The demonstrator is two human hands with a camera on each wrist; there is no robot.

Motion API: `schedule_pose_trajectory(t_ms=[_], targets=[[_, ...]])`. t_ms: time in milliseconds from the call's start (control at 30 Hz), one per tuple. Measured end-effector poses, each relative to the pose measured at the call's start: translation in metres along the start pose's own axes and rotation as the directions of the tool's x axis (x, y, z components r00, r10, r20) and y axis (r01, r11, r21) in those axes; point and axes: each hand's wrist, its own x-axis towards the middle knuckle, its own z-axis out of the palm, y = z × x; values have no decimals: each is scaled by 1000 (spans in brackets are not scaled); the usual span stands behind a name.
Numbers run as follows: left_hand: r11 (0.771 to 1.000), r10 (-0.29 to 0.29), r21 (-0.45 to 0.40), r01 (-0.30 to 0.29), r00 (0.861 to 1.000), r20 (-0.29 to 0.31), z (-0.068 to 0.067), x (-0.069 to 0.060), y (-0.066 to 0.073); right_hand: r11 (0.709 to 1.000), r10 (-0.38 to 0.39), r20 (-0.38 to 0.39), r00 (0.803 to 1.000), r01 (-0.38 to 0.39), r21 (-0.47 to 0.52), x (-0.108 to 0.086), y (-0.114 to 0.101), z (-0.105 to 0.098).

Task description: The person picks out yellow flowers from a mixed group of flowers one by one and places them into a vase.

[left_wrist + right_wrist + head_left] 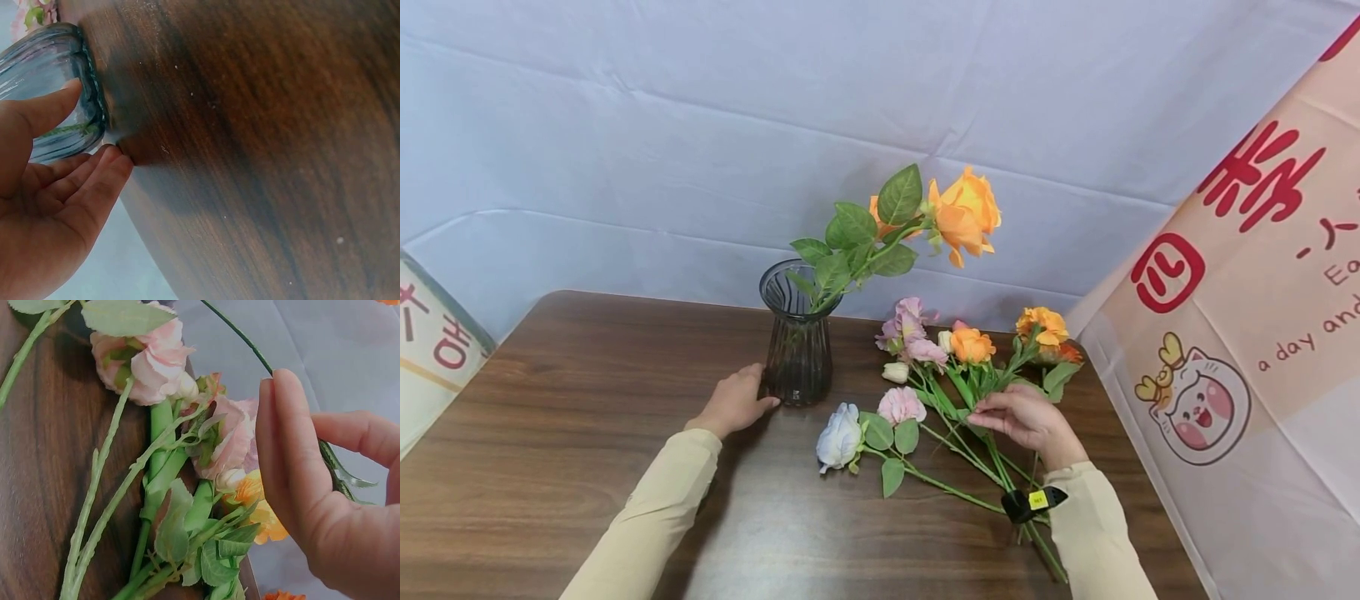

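A dark ribbed glass vase (797,362) stands upright at the table's back, holding an orange rose (966,212) whose leafy stem leans right. My left hand (737,402) holds the vase low on its left side; in the left wrist view the thumb lies along the glass (44,56) and the fingers are at the far side of its base. Over the loose flowers, my right hand (1026,421) pinches a thin green stem (1018,358) between thumb and fingers. In the right wrist view this stem (240,337) passes behind the fingers; which bloom it bears is unclear.
Below the right hand lie a pale blue rose (840,437), a pink flower (901,405), purple blossoms (913,333) and orange blooms (972,345), stems crossing. A black strap with a yellow label (1036,500) is by the right wrist. Pale cloth (700,167) hangs behind the wooden table (587,400).
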Motion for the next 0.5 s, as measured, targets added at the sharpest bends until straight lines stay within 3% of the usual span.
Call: schedule_pose_trajectory(t_ms=[500], targets=[[1000,-24,4,24,1000,12,1,1,0,979,-31,39,999,23,203,1,-4,8]])
